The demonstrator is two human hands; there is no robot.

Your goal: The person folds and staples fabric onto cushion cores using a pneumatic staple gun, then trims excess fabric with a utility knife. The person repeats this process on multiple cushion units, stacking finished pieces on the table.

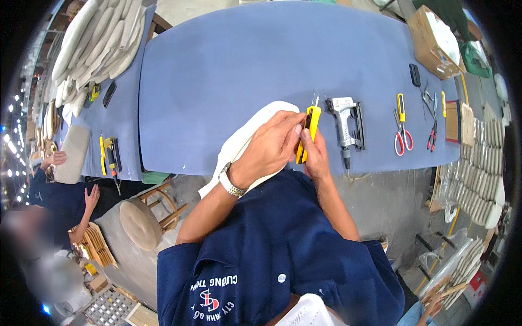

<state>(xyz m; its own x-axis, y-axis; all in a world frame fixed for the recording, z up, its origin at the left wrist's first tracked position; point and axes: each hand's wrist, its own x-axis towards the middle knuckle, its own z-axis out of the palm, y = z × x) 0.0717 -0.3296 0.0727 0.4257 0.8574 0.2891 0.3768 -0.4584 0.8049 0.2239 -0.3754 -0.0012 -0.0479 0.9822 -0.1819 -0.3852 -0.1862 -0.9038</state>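
Over the front edge of the blue table, my two hands meet at a yellow utility knife (pixel 308 133). Its blade points away from me. My right hand (pixel 316 157) is closed round the handle from the right, the thumb lying along it. My left hand (pixel 269 144), with a watch on its wrist, is closed too, its thumb and fingertips against the knife's left side; its palm hides some finger contact. Beneath my left hand and forearm lies a white padded piece (pixel 231 146), its lower end hanging past the table edge. A silver staple gun (pixel 344 122) rests just right of the knife.
Right along the blue table (pixel 228 60) lie scissors (pixel 401 127), pliers (pixel 429 103) and a black stapler-like block (pixel 415 75). A cardboard box (pixel 429 41) stands far right. Left, pads (pixel 103 41) are stacked; a co-worker's hand (pixel 56 158) touches a beige pad (pixel 73 155). A stool (pixel 140 224) stands lower left.
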